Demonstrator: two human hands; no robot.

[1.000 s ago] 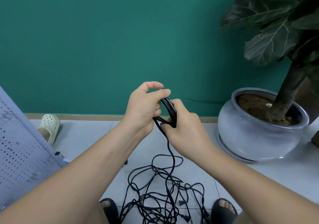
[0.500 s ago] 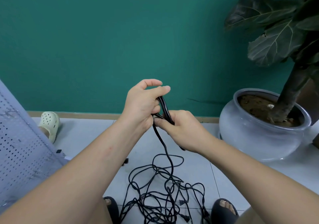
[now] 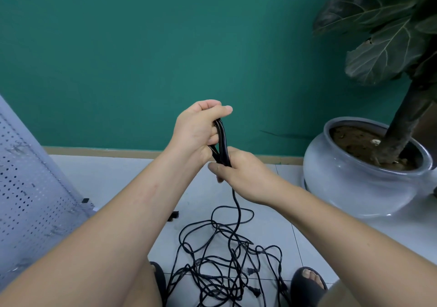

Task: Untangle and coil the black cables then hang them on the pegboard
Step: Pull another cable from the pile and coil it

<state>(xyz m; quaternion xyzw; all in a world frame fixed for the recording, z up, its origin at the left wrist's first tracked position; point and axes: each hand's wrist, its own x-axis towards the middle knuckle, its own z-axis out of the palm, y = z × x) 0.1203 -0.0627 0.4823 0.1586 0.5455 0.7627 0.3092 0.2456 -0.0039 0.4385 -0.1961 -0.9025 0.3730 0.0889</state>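
A small coil of black cable (image 3: 222,141) is held upright between the two hands, in front of the chest and above the floor. The left hand (image 3: 197,129) is closed around the upper bend of the coil, thumb and forefinger pressed over the top of the loops. The right hand (image 3: 238,176), just below and touching the left hand's heel, is closed on the lower end of the coil, fingers curled under it. From beneath the right hand a single strand (image 3: 236,205) drops to the tangle of black cables (image 3: 220,266) lying on the floor tiles (image 3: 264,231) directly below both hands, between two dark sandals (image 3: 307,285). Small plugs (image 3: 251,271) are seen within the tangle, below and slightly right of the right hand. The pegboard (image 3: 30,188) leans well to the left of the left hand; a grey plant pot (image 3: 354,183) stands well to the right of the right hand. Judged handling: the cable appears thin, light and limp, so loops are expected to hold shape only while pinched and to spring open if the grip is relaxed. The sheath looks smooth, so it should slide through a loosely closed right hand as slack is fed. Snagging at crossings and at the plugs is considered likely; steady pulling against a knot is judged unwise. The best hold is judged to be the gathered loops at top, with the free strand guided close beneath. Most of the cable is not yet coiled, and nothing is seen hung.
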